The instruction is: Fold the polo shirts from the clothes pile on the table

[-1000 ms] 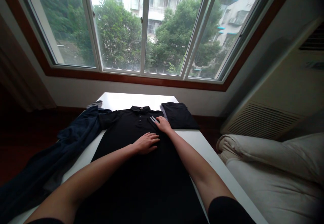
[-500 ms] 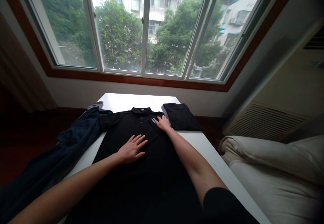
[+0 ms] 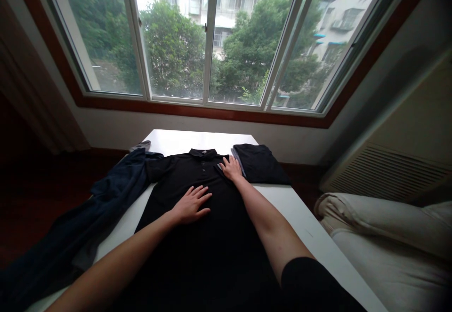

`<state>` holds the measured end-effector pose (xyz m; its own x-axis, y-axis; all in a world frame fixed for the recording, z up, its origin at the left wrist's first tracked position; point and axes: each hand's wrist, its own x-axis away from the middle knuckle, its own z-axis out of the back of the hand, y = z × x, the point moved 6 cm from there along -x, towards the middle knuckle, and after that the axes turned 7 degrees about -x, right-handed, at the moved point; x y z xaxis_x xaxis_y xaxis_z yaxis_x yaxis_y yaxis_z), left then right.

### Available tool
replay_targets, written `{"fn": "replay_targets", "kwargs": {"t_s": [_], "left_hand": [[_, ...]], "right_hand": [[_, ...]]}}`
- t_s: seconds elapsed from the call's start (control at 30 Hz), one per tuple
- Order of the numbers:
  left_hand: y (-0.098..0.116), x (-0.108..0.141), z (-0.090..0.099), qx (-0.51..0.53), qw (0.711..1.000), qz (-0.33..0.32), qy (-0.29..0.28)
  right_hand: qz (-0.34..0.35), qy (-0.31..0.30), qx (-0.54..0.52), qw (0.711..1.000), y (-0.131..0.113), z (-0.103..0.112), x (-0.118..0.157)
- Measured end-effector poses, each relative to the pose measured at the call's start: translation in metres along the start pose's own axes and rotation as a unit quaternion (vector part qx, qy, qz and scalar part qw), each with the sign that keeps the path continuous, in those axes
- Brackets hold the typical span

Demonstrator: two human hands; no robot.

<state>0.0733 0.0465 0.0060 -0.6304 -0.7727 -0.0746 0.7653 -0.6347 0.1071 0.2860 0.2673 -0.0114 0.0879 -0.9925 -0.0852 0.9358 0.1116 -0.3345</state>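
A black polo shirt (image 3: 169, 199) lies front side up on the white table (image 3: 201, 138), its collar toward the window. My left hand (image 3: 191, 204) rests flat on the shirt's chest, fingers spread. Farther up and to the right, my right hand (image 3: 231, 167) lies with outstretched fingers on the shirt's sleeve, which is folded in over the body. Part of the sleeve's striped edge is covered by that hand. Close beside it is a folded stack of dark clothes (image 3: 261, 164). The lower part of the shirt merges with my own dark clothing.
Dark blue clothes (image 3: 120, 180) hang over the table's left edge, with a grey garment (image 3: 140, 146) behind them. A beige padded seat (image 3: 381, 236) stands right of the table, before a vented appliance (image 3: 384, 171). The window (image 3: 205, 58) is beyond the far edge.
The whole view has shifted slightly, so things appear farther right. My right hand has slid a little over the folded sleeve, covering more of its stripe. My left hand stays flat on the shirt.
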Motion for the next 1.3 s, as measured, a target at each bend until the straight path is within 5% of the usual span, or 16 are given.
{"fn": "replay_targets", "kwargs": {"t_s": [0.3, 0.5, 0.6, 0.73, 0.83, 0.93, 1.1, 1.3], "left_hand": [[0.020, 0.015, 0.001, 0.018, 1.000, 0.009, 0.005], [0.007, 0.012, 0.008, 0.060, 0.995, 0.032, 0.074], [-0.032, 0.012, 0.028, 0.064, 0.977, 0.105, 0.172], [-0.127, 0.032, 0.058, 0.004, 0.923, 0.287, 0.255], [-0.200, 0.059, 0.072, -0.052, 0.871, 0.425, 0.239], [-0.253, 0.079, 0.067, -0.044, 0.836, 0.525, 0.155], [-0.284, 0.075, 0.054, 0.032, 0.822, 0.559, 0.100], [-0.291, 0.075, 0.065, 0.127, 0.779, 0.569, 0.231]], "right_hand": [[0.002, -0.043, -0.033, 0.999, -0.006, -0.007, -0.007], [0.062, -0.041, -0.029, 0.997, -0.031, -0.015, 0.023], [0.080, -0.017, -0.024, 0.996, -0.038, -0.007, 0.045], [0.135, -0.018, -0.010, 0.991, -0.042, 0.003, 0.074], [0.134, -0.036, -0.002, 0.990, -0.034, 0.001, 0.092], [0.121, -0.036, 0.000, 0.992, -0.026, -0.004, 0.102], [0.127, -0.019, -0.004, 0.992, -0.023, -0.004, 0.108], [0.140, -0.013, -0.017, 0.990, -0.022, -0.002, 0.109]]}}
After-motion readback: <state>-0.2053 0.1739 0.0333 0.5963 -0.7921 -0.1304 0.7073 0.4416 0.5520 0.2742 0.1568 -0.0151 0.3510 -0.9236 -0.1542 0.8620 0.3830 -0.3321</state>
